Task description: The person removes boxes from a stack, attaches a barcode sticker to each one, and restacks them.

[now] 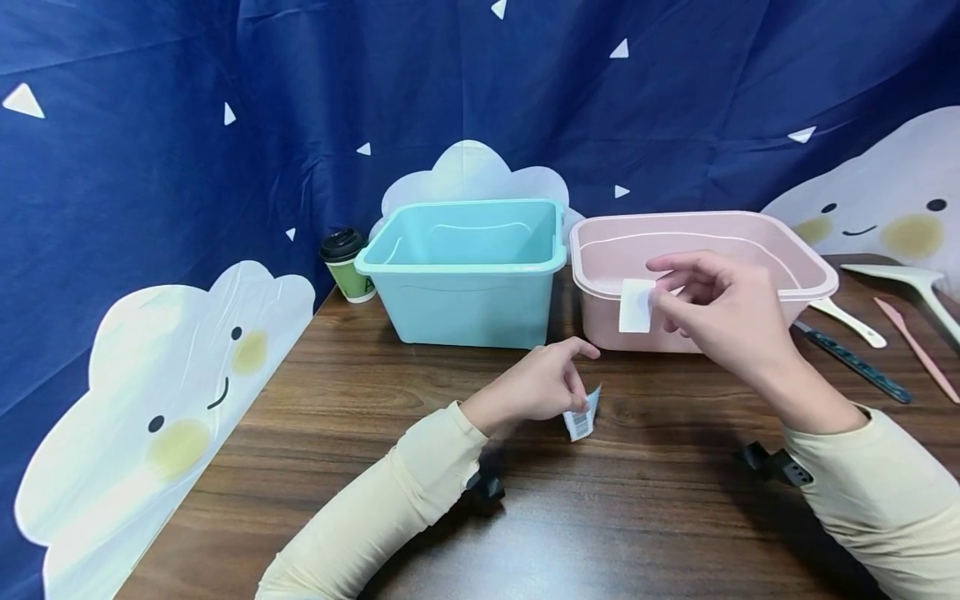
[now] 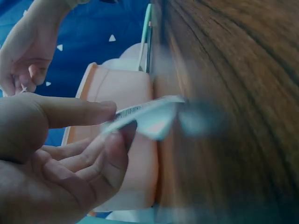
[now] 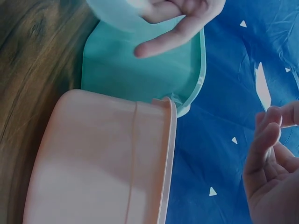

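My left hand (image 1: 534,385) pinches a small blue-and-white packet (image 1: 581,423) between thumb and index finger, low over the table in front of the bins. A barcode shows on the packet (image 2: 156,122) in the left wrist view, where its far end is blurred. Higher and to the right, my right hand (image 1: 731,312) holds a thin white square sheet (image 1: 635,307) by one edge with its fingertips. That sheet overlaps the front of the pink bin (image 1: 609,321) in the head view. Seen edge-on in the right wrist view, the sheet (image 3: 263,86) looks like a narrow strip.
Left of the pink bin stands a light blue bin (image 1: 472,307), with a green cup with a black lid (image 1: 348,271) beside it. At the right lie a dark patterned handle (image 1: 855,360), a pink knife-shaped tool (image 1: 917,346), a white handle (image 1: 851,323) and a larger white tool (image 1: 918,279).
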The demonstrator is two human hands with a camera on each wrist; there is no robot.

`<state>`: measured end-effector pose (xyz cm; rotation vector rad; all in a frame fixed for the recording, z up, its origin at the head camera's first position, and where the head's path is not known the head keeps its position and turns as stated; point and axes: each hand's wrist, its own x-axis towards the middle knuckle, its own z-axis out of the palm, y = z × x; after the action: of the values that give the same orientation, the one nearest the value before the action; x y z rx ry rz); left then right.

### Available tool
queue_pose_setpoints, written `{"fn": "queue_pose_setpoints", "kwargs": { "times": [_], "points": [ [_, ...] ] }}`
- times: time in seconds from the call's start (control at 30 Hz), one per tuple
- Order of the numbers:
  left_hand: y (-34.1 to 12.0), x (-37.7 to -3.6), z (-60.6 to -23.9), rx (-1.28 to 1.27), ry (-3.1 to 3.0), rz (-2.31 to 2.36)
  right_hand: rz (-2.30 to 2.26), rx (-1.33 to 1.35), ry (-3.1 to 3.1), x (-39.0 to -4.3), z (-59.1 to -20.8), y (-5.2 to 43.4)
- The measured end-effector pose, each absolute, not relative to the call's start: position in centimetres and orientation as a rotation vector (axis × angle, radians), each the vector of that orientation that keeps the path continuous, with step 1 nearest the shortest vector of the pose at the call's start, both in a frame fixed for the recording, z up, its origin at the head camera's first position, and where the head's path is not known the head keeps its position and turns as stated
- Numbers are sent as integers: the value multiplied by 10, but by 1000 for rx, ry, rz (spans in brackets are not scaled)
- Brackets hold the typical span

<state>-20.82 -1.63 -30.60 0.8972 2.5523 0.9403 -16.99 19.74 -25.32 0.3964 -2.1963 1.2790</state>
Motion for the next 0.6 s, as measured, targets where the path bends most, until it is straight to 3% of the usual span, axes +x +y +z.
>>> {"fn": "queue_pose_setpoints", "kwargs": {
  "times": [0.6],
  "points": [
    [-42,-208,-270,864,2711,753,1264,474,-2177,-165,-251,188]
  ]
}}
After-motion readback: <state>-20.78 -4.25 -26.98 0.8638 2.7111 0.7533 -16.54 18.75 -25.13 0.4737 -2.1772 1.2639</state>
